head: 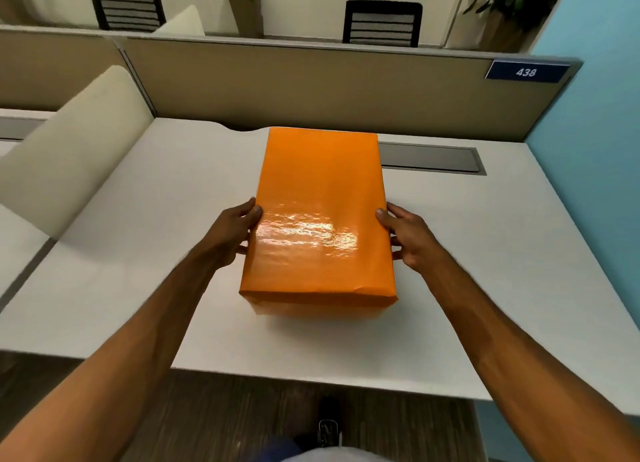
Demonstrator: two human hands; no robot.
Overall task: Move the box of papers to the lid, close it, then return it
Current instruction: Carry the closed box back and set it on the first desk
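Note:
An orange box [318, 219] with a glossy lid on top stands closed in the middle of the white desk [145, 288]. My left hand [232, 234] grips its left side, thumb on the top edge. My right hand [408, 234] presses against its right side, thumb at the upper edge. The papers inside are hidden by the lid. Whether the box rests on the desk or is slightly raised I cannot tell.
A beige partition [311, 87] with a blue "438" sign [526, 71] closes off the desk's far edge. A grey cable slot [433, 158] lies behind the box on the right. A cream divider panel [69, 150] stands to the left. A blue wall [595, 150] borders the right side.

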